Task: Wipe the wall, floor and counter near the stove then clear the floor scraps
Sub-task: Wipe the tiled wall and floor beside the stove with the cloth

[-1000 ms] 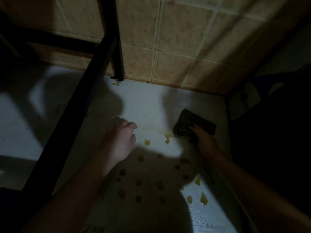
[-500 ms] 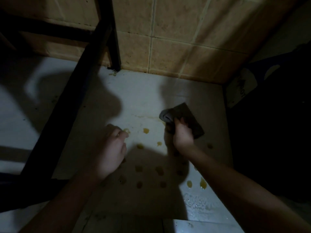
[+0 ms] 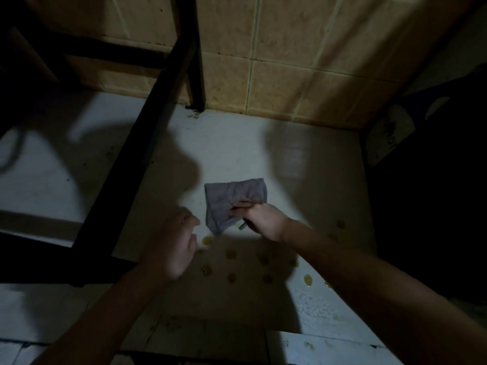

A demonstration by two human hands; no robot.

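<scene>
Pinching the grey cloth point(image 3: 234, 198) at its lower right edge is the right hand point(image 3: 263, 219), fingers curled into the fabric. The cloth sits centre frame over the pale floor point(image 3: 237, 154), long axis roughly left to right, one corner pointing down-left. Cannot tell if it lies flat on the floor or is lifted just off it.

The left hand point(image 3: 174, 246) is just left of that corner, fingers loosely curled, holding nothing and not touching the cloth.

Key relation: the yellow spots point(image 3: 232, 255) lie below the cloth in the frame, nearer the person, scattered in a band running left to right between the two forearms. The nearest spot is just under the cloth's lower corner. Judgement: the wipe needs to pull down-frame toward the body; the right hand is the one placed for it.

Around: the tiled wall point(image 3: 290, 61) fills the upper frame, and the black frame leg point(image 3: 196, 61) meets the floor at upper centre. A slanted black bar point(image 3: 126, 175) crosses the left side, well apart from the spots. A dark object point(image 3: 390, 133) is at the right edge. Nothing blocks the spots; the left hand may crowd the leftmost ones.
</scene>
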